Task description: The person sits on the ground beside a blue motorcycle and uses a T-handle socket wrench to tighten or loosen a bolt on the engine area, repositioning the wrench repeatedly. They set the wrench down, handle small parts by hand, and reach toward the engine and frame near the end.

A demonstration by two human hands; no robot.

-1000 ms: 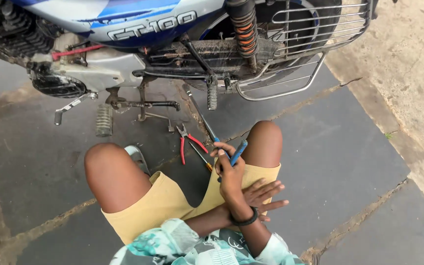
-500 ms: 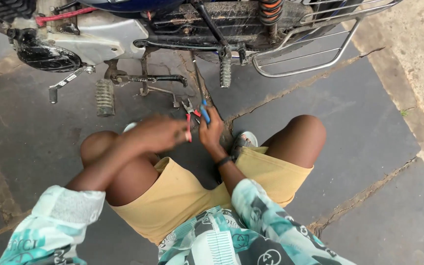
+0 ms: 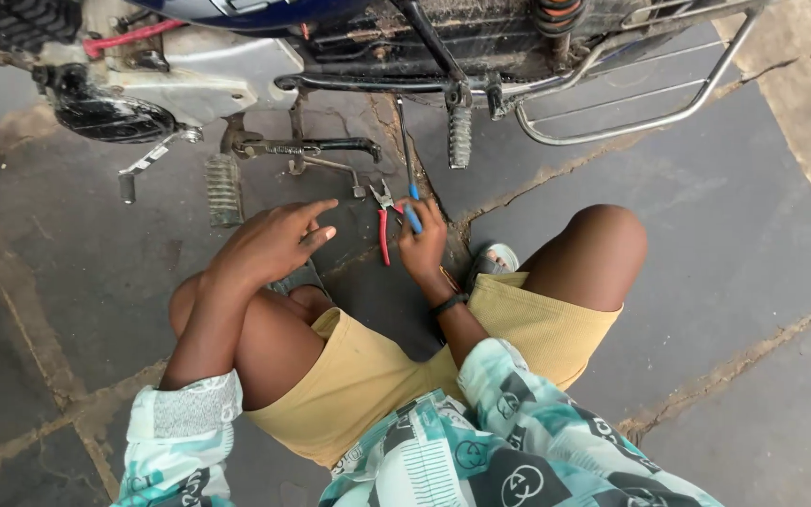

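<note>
We squat on grey paving beside a motorbike (image 3: 349,56). Our right hand (image 3: 421,246) is closed around a blue-handled screwdriver (image 3: 410,192), its shaft pointing to twelve o'clock toward the footpeg (image 3: 460,131). Red-handled pliers (image 3: 384,221) lie on the ground just beside it, at nine o'clock. Half a second ago both hands met over the tools; now our left hand (image 3: 274,242) has drawn away toward nine o'clock, fingers loosely spread, holding nothing.
</note>
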